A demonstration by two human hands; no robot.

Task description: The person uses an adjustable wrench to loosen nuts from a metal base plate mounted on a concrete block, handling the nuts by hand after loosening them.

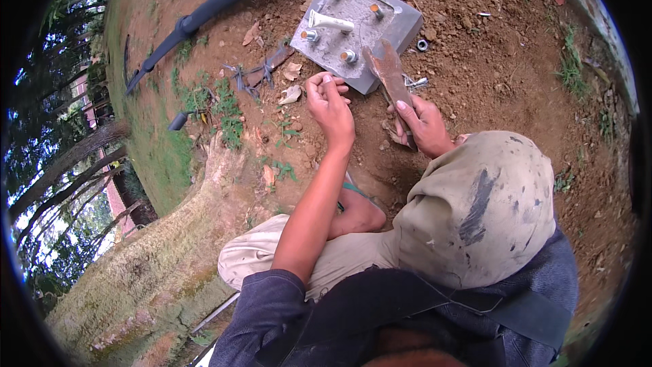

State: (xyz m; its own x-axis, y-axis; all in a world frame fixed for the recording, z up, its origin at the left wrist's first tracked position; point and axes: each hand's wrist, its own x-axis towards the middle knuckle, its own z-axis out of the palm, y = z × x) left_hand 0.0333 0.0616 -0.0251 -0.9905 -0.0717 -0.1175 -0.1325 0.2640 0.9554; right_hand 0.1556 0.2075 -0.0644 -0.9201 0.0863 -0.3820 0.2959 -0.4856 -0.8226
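I crouch over red dirt, and the grey concrete block (401, 30) is the mark for everything else. My right hand (424, 122) sits just below the block's near corner, closed around the handle of a rusty trowel (388, 71), whose blade points up and lies over the block's near edge. My left hand (329, 102) hovers just below the block's left corner, fingers curled inward with the tips pinched together; whether they hold anything small I cannot tell. On top of the block stand four bolts (348, 56) around a white pipe stub (331, 22). A black hose (224, 1) curves past the block's far left side. A small metal ring (422, 45) lies on the dirt just right of the block.
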